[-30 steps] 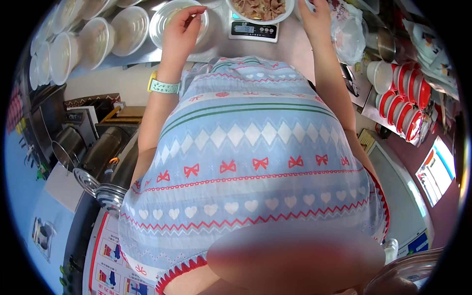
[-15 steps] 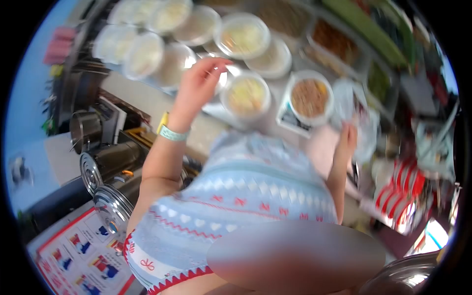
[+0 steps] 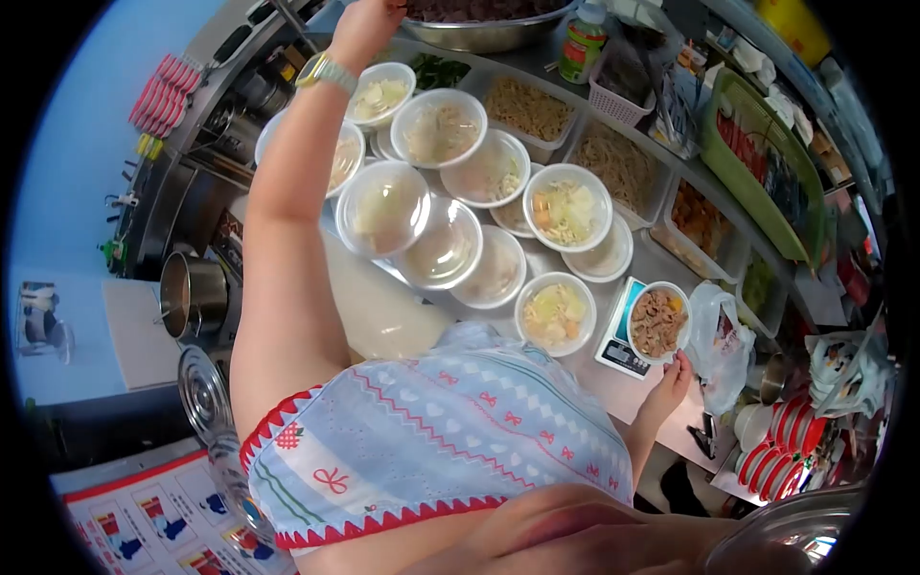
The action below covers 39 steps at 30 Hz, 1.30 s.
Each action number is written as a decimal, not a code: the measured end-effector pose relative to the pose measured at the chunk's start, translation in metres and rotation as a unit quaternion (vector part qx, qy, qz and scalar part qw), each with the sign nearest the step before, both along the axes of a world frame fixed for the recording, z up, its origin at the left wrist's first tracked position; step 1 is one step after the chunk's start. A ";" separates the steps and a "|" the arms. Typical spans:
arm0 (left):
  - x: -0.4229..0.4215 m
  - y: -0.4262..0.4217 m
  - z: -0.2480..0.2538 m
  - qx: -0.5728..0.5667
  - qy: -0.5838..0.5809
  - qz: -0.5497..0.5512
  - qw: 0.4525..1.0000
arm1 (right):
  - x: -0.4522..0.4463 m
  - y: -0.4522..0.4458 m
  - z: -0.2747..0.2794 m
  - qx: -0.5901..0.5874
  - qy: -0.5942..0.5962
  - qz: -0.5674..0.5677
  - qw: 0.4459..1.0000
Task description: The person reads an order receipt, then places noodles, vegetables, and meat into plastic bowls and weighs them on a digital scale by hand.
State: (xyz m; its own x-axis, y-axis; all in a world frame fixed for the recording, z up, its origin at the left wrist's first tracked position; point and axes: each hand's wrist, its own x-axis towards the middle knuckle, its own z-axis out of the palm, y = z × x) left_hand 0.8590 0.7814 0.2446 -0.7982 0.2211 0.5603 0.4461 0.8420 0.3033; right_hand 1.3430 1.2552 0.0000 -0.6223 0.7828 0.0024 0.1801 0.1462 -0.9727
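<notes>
My left hand point(image 3: 369, 27) reaches to the top edge of the view, beside a metal basin of dark food point(image 3: 484, 36); its fingertips are partly cut off. A white bowl of sliced meat point(image 3: 658, 324) stands on a small digital scale point(image 3: 613, 356). At the bowl's lower right rim, the fingers of my right hand point(image 3: 671, 383) are closed on its edge. Left of the scale is a bowl with pale vegetables point(image 3: 555, 314). Another such bowl point(image 3: 567, 207) rests higher up, among several lidded bowls point(image 3: 439, 243).
Trays of noodles point(image 3: 618, 168) and orange-brown food point(image 3: 704, 225) line the back. A green basket point(image 3: 767, 172) lies at the upper right. Beside the scale is a clear plastic bag point(image 3: 721, 345), with red-and-white bowls point(image 3: 791, 431) below it. Pots point(image 3: 192, 292) stand at the left.
The view has swung toward the counter's back. My left hand has moved up and away to the basin. My right hand has come to the rim of the meat bowl.
</notes>
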 end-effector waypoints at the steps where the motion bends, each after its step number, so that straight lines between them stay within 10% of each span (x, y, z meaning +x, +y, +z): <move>1: -0.026 -0.004 -0.001 0.000 0.001 -0.006 1.000 | 0.000 -0.009 0.002 0.019 -0.006 -0.010 1.000; 11: -0.234 0.009 -0.053 -0.173 -0.059 0.073 0.980 | 0.033 -0.051 -0.004 0.039 -0.029 -0.102 0.994; 18: -0.257 0.000 -0.060 -0.042 -0.023 -0.007 0.999 | 0.047 -0.049 -0.013 0.055 -0.049 -0.108 0.991; 27: -0.123 0.043 -0.018 0.254 0.060 0.003 0.965 | 0.039 -0.017 -0.036 0.047 -0.012 -0.088 0.995; 30: -0.076 0.075 -0.046 0.438 -0.281 -0.286 0.805 | 0.030 -0.019 -0.023 -0.012 0.036 -0.078 0.996; 36: 0.210 0.207 -0.096 0.157 -0.482 -0.441 0.741 | 0.028 -0.004 0.003 0.003 0.058 0.001 0.998; 39: 0.283 0.282 -0.136 0.011 -0.365 -0.533 0.763 | 0.045 0.015 -0.002 -0.017 0.035 0.012 0.999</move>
